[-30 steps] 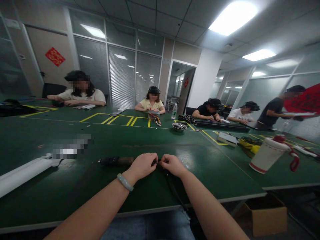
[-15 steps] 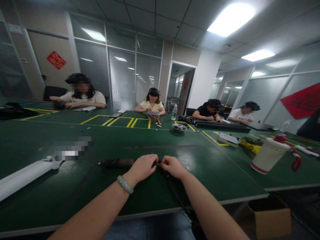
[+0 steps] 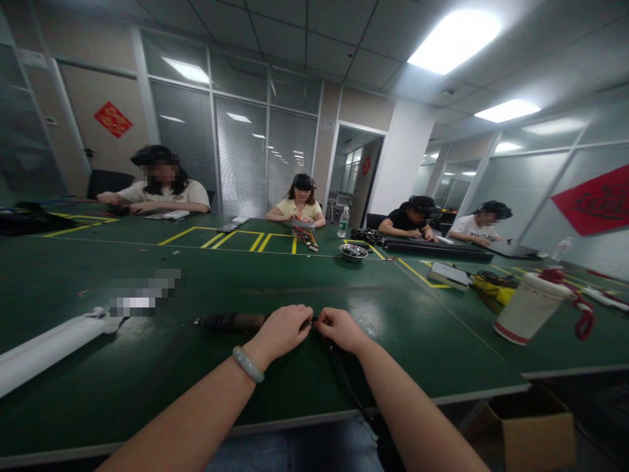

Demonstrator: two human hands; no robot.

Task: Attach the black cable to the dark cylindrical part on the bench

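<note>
A dark electric screwdriver [image 3: 230,322] lies along the green table with its tip to the left. My left hand [image 3: 289,328] is closed round its rear end, a pale bangle on that wrist. Close beside it, almost touching, my right hand [image 3: 341,330] pinches what looks like the plug end of a black cable [image 3: 348,383]. The cable runs from under that hand down to the table's front edge. The small joint between my fingertips is mostly hidden.
On the left are a white roll [image 3: 54,351] and a pixelated item. A cup [image 3: 528,311] with a red strap stands right, a metal bowl [image 3: 354,253] ahead, a water bottle [image 3: 343,223] behind. Several people sit across the table [image 3: 236,278]. An open carton [image 3: 538,439] stands below.
The view has shifted very slightly. Both hands stay at the rear of the screwdriver, with hardly any visible movement.
</note>
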